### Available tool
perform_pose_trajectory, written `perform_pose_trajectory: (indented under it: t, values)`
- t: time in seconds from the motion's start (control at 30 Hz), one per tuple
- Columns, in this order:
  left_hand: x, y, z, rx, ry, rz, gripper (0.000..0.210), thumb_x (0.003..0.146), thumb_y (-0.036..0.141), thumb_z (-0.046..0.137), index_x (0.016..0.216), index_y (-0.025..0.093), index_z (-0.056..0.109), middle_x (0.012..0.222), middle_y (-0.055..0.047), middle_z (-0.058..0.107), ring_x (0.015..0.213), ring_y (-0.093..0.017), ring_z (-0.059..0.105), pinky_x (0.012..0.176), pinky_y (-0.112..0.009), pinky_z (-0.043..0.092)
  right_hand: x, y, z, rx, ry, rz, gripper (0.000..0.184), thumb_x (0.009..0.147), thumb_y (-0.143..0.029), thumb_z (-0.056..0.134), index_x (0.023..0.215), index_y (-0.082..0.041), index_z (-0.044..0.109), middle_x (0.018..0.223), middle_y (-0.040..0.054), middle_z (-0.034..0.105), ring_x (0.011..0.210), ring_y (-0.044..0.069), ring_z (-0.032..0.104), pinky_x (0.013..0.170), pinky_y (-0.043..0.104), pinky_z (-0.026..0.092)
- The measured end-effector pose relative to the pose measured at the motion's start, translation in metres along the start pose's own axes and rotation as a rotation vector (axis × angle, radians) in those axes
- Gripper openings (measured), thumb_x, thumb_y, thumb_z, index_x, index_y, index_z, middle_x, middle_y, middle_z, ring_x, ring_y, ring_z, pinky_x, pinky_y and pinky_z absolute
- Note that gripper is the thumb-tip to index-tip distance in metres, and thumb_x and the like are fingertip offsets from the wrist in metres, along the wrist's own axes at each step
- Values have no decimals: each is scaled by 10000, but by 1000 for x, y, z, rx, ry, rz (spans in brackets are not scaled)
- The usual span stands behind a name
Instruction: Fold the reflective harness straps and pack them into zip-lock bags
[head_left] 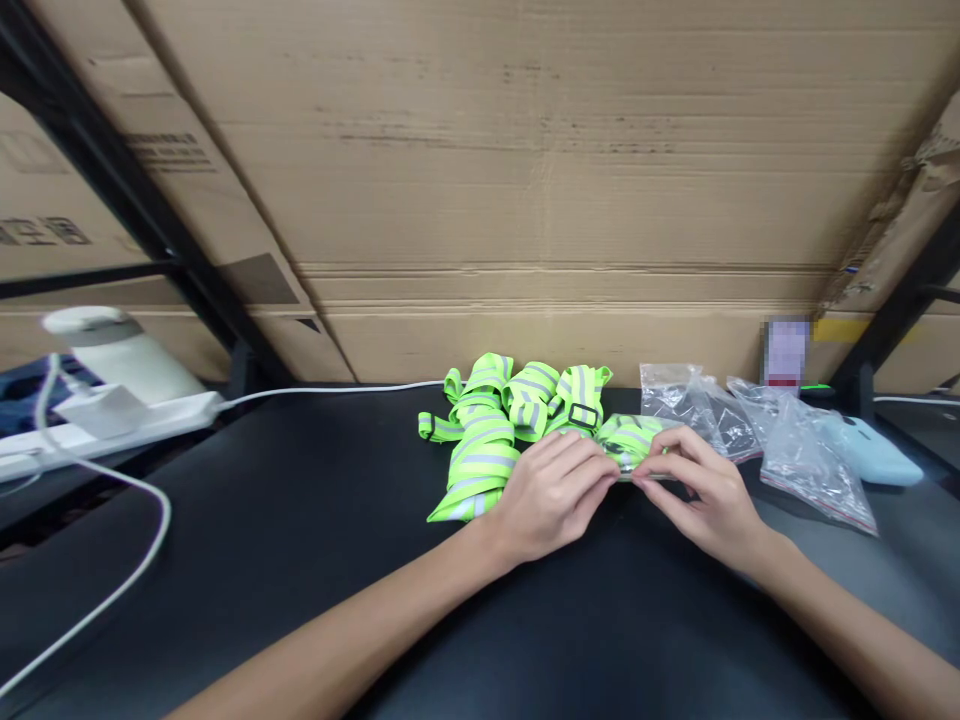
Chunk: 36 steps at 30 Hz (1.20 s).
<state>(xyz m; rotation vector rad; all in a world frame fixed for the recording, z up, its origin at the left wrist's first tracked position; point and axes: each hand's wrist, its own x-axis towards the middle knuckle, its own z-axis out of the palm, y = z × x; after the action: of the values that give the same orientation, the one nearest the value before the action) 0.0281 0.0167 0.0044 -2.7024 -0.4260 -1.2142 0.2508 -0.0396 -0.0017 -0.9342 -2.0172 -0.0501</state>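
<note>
A clear plastic bag (628, 437) with a rolled neon-green reflective strap inside lies between my hands, its near edge toward me. My left hand (559, 490) pinches that edge at its left end, fingers closed. Just to the right, my right hand (701, 500) grips the same edge between thumb and fingertips. Beside and behind my left hand is a heap of neon-green straps (480, 450) with silver stripes. A black buckle (585, 415) shows on one of the rolled straps at the back.
Crumpled clear bags (814, 460) lie to the right, partly over a light-blue case (881, 455). A white power strip (112, 435) and a pale bottle (124, 355) stand at left, with a white cable (161, 530) looping over the black table (300, 500). Cardboard (540, 180) walls the back.
</note>
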Motion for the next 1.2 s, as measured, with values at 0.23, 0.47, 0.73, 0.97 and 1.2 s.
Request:
perform_pose_trajectory:
  t: [0.23,0.47,0.73,0.97,1.2]
  values:
    - [0,4,0,-47,45,-30,41,940,160,622,949,173,660,869,-28,720,779,-174,616,714,-312,488,0,-1,3,69,14,-22,141,971,-138,616,1059,-230,676,983,45,574,694,136,610,620,295,541]
    - [1,1,-1,-32,17,-16,79,964,141,591,941,162,663,864,-31,723,773,-175,599,704,-311,482,-1,0,2,185,-13,38,224,938,-105,634,1125,-223,670,1058,77,608,760,153,617,536,268,510]
    - [0,4,1,-82,43,-66,81,945,155,605,1001,160,664,904,-41,716,846,-180,637,769,-321,511,0,1,-2,159,7,-23,172,955,-93,627,1045,-213,711,1018,75,670,845,175,681,670,303,579]
    - [1,2,0,-56,22,-31,79,970,140,585,953,165,658,884,-27,727,802,-172,622,731,-314,493,2,0,-2,244,38,66,118,911,-118,694,987,-201,728,999,85,730,848,192,726,614,280,611]
    - [-1,2,1,-87,40,-95,76,957,138,586,930,165,652,864,-29,724,801,-171,642,741,-318,503,4,3,-7,238,60,86,104,897,-123,716,917,-220,749,996,65,768,900,208,751,690,308,639]
